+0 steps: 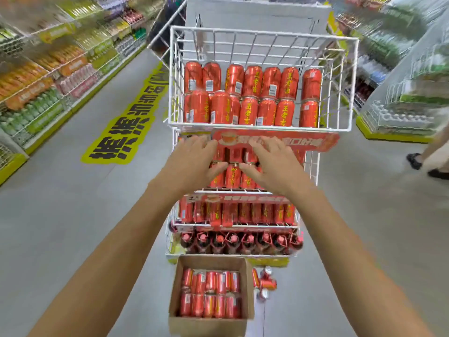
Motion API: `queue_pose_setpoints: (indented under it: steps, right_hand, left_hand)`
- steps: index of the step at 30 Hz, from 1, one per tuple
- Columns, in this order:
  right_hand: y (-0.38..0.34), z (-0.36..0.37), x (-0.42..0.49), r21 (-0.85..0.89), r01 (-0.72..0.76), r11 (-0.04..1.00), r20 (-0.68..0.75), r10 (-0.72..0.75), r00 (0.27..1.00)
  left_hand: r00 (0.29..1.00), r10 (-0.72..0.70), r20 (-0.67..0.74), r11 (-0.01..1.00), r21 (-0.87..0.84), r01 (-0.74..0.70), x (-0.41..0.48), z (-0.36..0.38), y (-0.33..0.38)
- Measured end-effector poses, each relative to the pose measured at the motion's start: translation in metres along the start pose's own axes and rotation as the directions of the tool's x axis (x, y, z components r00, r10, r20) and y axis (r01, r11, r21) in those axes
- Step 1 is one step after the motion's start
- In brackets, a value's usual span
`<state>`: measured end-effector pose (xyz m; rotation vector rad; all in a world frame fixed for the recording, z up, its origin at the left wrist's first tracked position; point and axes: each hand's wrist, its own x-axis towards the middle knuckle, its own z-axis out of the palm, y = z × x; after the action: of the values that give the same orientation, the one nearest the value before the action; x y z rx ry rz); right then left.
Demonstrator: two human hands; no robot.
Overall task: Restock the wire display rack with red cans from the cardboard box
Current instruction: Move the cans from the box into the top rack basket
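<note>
The cans (pixel 252 81) are red with yellow lettering down the side, some showing a small white label patch. They stand upright in the white wire rack (pixel 351 81), which has four tiers.

- **Top basket:** two layers, seven cans across the upper one and about seven below, running from the left edge to the right.
- **Second tier:** it sits under a red sign (pixel 315 142) and also holds two layers, mostly hidden by the hands.
- **Third tier:** one blurred row of about nine cans.
- **Bottom tier:** eight dark bottles (pixel 233 242) with red tops.

On the floor at the rack's foot stands an open cardboard box (pixel 209 327) with two rows of about five cans each. A few loose cans (pixel 266 283) lie just beside its right wall, too blurred to count.

Both hands reach into the second tier. The left hand (pixel 194 161) has its fingers spread and nearly straight over the upper layer near the left edge, with the thumb on a lower can. The right hand (pixel 272 164) mirrors it at the middle, fingers splayed on the cans and not curled round any.
</note>
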<state>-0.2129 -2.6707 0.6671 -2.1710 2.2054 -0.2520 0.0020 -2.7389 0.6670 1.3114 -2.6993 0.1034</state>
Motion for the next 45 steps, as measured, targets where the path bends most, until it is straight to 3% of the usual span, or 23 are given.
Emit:
queue_pose_setpoints:
  steps: [7,13,20,26,31,37,45]
  right_hand:
    - [-0.008,0.075,-0.039,0.053,0.047,0.998,0.128,-0.053,0.990]
    - [0.004,0.191,-0.054,0.141,0.061,0.988,0.270,-0.098,0.958]
    - [0.024,0.367,-0.120,0.153,-0.039,0.987,0.554,-0.053,0.831]
    - [0.033,0.504,-0.173,0.177,-0.155,0.972,0.696,-0.012,0.718]
    - [0.040,0.613,-0.186,0.167,-0.204,0.965,0.726,0.020,0.688]
    - [0.054,0.753,-0.162,0.134,-0.214,0.968,0.702,0.059,0.709]
    - [0.076,0.920,-0.116,0.120,-0.369,0.922,0.635,0.215,0.742]
  left_hand:
    - [0.992,-0.049,0.112,0.992,-0.114,0.062,-0.054,0.071,0.016]
    - [0.956,-0.135,0.259,0.967,-0.175,0.184,-0.091,0.178,0.022]
    - [0.803,-0.151,0.576,0.950,-0.140,0.279,-0.162,0.346,0.043]
    - [0.667,-0.147,0.731,0.918,-0.151,0.368,-0.216,0.475,0.055]
    - [0.641,-0.135,0.755,0.918,-0.148,0.368,-0.233,0.579,0.051]
    - [0.711,-0.129,0.692,0.941,-0.140,0.308,-0.229,0.724,0.029]
    - [0.696,-0.309,0.648,0.837,-0.163,0.523,-0.213,0.893,-0.006]
